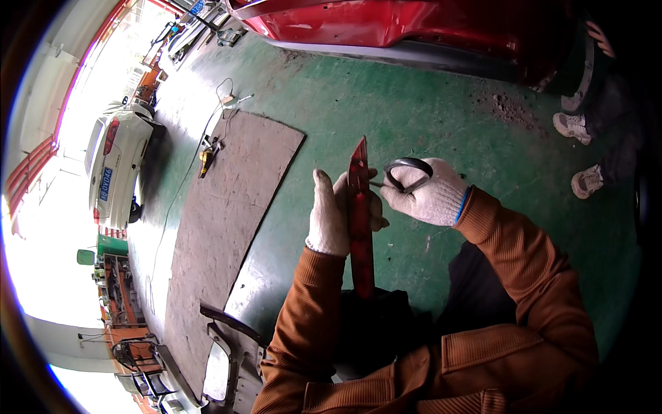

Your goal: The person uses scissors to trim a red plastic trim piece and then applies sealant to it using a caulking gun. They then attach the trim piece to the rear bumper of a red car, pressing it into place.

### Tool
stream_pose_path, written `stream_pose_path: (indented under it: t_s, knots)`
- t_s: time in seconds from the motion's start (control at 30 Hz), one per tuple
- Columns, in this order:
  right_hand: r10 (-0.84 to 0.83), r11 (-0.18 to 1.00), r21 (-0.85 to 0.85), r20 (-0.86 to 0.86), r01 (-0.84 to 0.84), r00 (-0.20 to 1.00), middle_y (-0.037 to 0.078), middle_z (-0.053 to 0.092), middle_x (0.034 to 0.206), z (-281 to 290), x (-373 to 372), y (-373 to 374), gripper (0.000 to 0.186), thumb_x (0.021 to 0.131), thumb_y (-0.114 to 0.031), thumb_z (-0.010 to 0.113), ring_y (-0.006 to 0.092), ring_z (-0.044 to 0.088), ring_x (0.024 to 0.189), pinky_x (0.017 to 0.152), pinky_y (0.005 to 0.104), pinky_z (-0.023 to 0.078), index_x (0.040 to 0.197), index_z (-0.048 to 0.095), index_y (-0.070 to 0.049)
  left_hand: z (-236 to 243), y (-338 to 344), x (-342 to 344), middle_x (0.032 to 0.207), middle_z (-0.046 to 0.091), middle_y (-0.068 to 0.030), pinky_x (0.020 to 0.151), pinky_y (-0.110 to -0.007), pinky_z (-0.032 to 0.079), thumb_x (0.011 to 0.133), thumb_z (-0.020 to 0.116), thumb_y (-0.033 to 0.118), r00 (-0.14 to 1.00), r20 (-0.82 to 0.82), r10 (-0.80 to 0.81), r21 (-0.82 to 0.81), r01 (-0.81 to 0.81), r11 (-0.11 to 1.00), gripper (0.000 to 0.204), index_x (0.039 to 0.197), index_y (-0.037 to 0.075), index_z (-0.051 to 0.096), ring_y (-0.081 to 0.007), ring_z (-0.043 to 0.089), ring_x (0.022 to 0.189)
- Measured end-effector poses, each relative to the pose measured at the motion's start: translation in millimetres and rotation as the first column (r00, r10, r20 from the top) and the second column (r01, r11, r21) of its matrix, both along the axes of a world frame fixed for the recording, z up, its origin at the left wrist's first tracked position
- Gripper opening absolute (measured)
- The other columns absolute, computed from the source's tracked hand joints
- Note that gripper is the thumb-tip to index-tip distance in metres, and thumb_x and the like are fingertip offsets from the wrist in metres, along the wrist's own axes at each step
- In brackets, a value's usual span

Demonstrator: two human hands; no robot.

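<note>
My left hand (328, 215), in a pale knit glove, is closed around a long, narrow red strip of bodywork (360, 228) held upright before me. The strip tapers to a point at its top, and its lower end is near my dark trousers. To its right, my gloved right hand (434, 196) grips a tool with a black loop handle (408, 163). A thin dark shaft runs from that hand toward the strip's edge; whether its tip touches the strip I cannot tell.
A red car body (386, 31) stands ahead on the green floor. Another person's shoes (572, 128) are at right. A brown mat (227, 186) with a yellow power tool (205, 160) and cable lies left, before a white car (117, 165). Loose metal panels (238, 345) lie lower left.
</note>
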State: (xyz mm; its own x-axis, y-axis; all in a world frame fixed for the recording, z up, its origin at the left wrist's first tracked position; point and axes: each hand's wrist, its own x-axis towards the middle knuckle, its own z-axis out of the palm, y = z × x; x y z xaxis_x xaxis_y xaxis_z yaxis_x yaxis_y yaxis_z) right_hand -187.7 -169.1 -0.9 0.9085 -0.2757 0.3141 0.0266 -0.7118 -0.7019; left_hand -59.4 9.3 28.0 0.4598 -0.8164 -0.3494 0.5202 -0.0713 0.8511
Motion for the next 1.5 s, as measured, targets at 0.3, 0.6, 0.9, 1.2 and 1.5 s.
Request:
stream_pose_path:
  t_s: [0.3,0.6,0.9,1.2,1.5]
  knots:
    - [0.131,0.991,-0.044,0.069,-0.129,0.989,0.017,0.074,0.086,-9,-2,2,0.026,0.099,-0.032,0.069,0.0381,0.074,0.073,0.061,0.045,0.059,0.094,0.071,-0.007,1,-5,4,0.086,0.067,-0.0164,0.072,-0.047,0.058,0.097,0.02,0.089,0.995,-0.056,0.081,-0.108,-0.086,0.99,0.105,0.146,0.001,0.049,-0.0278,0.063,0.063]
    - [-0.031,0.896,0.367,-0.511,0.251,0.859,0.009,0.072,0.081,-35,19,-43,0.028,0.092,-0.032,0.075,0.018,0.071,0.074,0.071,0.0365,0.057,0.098,0.072,-0.004,1,-1,1,0.084,0.068,-0.0172,0.067,-0.044,0.059,0.103,0.027,0.08,0.998,0.052,0.045,-0.112,-0.039,0.993,0.093,0.142,-0.002,0.051,-0.025,0.061,0.058]
    - [0.212,0.931,0.365,-0.582,0.018,0.785,0.013,0.078,0.103,-32,23,-56,0.064,0.081,-0.03,0.087,0.0223,0.073,0.097,0.087,0.0383,0.057,0.131,0.066,0.004,0,-3,3,0.087,0.068,-0.0127,0.071,-0.04,0.058,0.107,0.031,0.073,0.992,0.129,-0.009,-0.09,0.021,0.996,0.085,0.143,-0.001,0.054,-0.0211,0.063,0.062]
    - [0.117,0.63,0.767,0.06,-0.121,0.991,0.012,0.07,0.124,-23,28,-35,0.061,0.099,-0.007,0.067,0.0161,0.068,0.112,0.098,0.0327,0.056,0.156,0.048,-0.003,-8,-5,5,0.087,0.068,-0.0153,0.071,-0.042,0.06,0.11,0.029,0.067,0.988,0.152,-0.024,-0.017,0.027,0.999,0.078,0.138,-0.001,0.056,-0.0238,0.063,0.063]
    - [0.081,0.62,0.753,0.22,-0.221,0.972,0.007,0.069,0.118,4,28,-8,0.054,0.1,0.004,0.061,0.0128,0.065,0.105,0.097,0.0291,0.055,0.153,0.053,-0.007,-18,-15,-8,0.083,0.068,-0.0173,0.069,-0.043,0.06,0.11,0.028,0.065,0.995,0.008,-0.102,0.004,0.102,0.995,0.073,0.124,0.0,0.06,-0.0259,0.064,0.062]
